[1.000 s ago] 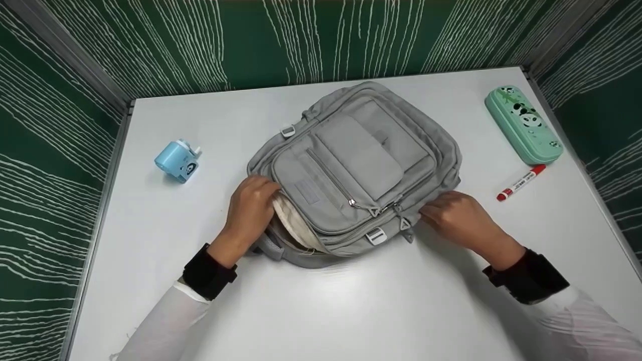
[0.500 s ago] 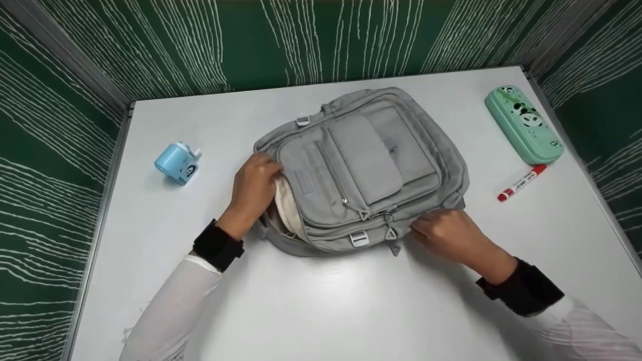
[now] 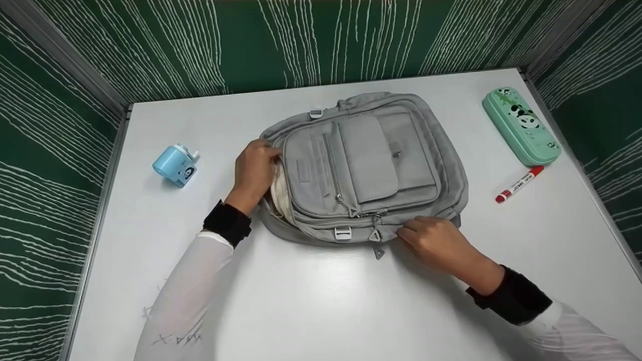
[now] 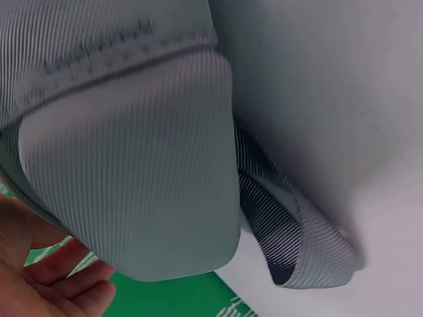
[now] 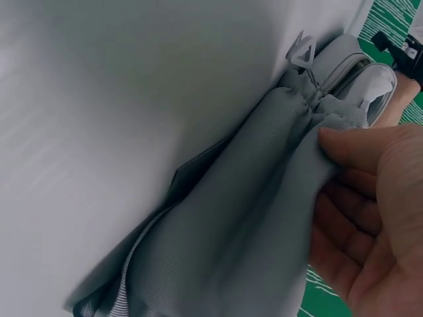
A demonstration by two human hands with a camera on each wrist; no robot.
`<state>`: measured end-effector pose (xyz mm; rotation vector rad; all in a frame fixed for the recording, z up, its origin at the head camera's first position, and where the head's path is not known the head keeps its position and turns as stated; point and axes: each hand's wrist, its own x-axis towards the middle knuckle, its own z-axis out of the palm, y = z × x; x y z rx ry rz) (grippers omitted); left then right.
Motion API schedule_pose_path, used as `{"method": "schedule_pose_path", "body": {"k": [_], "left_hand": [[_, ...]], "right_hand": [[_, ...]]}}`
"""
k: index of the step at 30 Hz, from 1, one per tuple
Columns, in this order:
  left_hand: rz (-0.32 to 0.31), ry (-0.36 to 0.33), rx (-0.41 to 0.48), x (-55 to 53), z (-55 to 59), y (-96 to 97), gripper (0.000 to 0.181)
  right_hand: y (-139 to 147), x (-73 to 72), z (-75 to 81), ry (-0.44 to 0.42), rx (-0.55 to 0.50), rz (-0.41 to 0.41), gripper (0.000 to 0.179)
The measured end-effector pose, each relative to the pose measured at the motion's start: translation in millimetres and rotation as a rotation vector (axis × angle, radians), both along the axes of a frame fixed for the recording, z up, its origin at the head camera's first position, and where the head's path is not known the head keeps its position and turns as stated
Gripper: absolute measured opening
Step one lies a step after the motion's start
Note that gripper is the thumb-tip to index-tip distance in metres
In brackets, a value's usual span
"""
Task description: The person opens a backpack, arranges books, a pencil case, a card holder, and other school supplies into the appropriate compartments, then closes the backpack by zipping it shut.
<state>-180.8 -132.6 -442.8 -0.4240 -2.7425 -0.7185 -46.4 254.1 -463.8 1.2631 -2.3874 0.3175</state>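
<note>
Grey backpack (image 3: 368,160), likely soft and floppy, lies between left hand (image 3: 255,168), pinching its open rim (image 3: 281,193), and right hand (image 3: 432,241), pinching side fabric (image 5: 264,198): sensible holds.

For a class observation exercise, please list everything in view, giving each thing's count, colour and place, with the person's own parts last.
Backpack: one, grey, lying mid-table
Crank sharpener, by its look: one, light blue, table's left side
Pencil case with panda pictures: one, mint green, table's far right
Marker: one, red and white, just in front of the pencil case
Table: one, white, under everything
Panels: three, green with white streaks, behind and on both sides
Wristbands: two, black, one per wrist
Sleeves: two, whitish, on the forearms
Left hand: one, gripping the backpack's open end
Right hand: one, pinching the backpack's near side
</note>
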Motion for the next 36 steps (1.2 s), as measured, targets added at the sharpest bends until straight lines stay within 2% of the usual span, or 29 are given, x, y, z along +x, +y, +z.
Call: {"method": "schedule_pose_path", "body": {"k": [4, 7, 10, 13, 16, 19, 22, 24, 26, 28, 31, 33, 36], "left_hand": [[0.011, 0.01, 0.01, -5.1, -3.0, -1.6, 0.031], [0.015, 0.004, 0.002, -3.3, -3.9, -2.4, 0.029], [0.023, -0.009, -0.026, 3.9, -4.3, -3.7, 0.029], [0.023, 0.034, -0.053, 15.9, -4.4, -3.6, 0.031], [-0.005, 0.181, -0.052, 30.4, -5.0, 1.0, 0.035], [-0.078, 0.389, -0.028, 47.4, -4.6, 13.1, 0.034], [-0.192, 0.57, 0.006, 68.8, -2.6, 33.2, 0.029], [-0.283, 0.654, 0.015, 85.8, -1.9, 49.9, 0.023], [-0.376, 0.702, -0.009, 103.7, -2.4, 66.9, 0.017], [-0.462, 0.718, -0.067, 120.7, -5.4, 82.7, 0.015], [-0.546, 0.662, -0.197, 142.5, -13.9, 101.3, 0.016], [-0.557, 0.585, -0.279, 153.4, -21.3, 110.5, 0.016], [-0.528, 0.451, -0.377, 165.2, -30.6, 121.4, 0.016]], "right_hand": [[-1, -1.5, -4.4, -0.033, -0.021, -0.004, 0.014], [-2, -2.7, -6.5, -0.034, -0.03, -0.013, 0.015], [-2, -4.3, -6.1, -0.034, -0.043, -0.021, 0.017], [-2, -5.5, -4.5, -0.034, -0.068, -0.021, 0.019], [-2, -5.6, -2.3, -0.033, -0.096, -0.029, 0.023], [-2, -4.9, -0.5, -0.037, -0.117, -0.048, 0.024], [-3, -4.1, 1.2, -0.047, -0.124, -0.069, 0.025], [-2, -3.4, 2.4, -0.055, -0.126, -0.08, 0.026], [-2, -2.9, 3.9, -0.06, -0.127, -0.089, 0.026], [-2, -2.5, 5.2, -0.068, -0.129, -0.096, 0.024], [-2, -2.2, 7.5, -0.081, -0.132, -0.105, 0.019], [-2, -2.4, 9.1, -0.089, -0.134, -0.107, 0.018], [-4, -2.7, 12.1, -0.095, -0.133, -0.103, 0.018]]}}
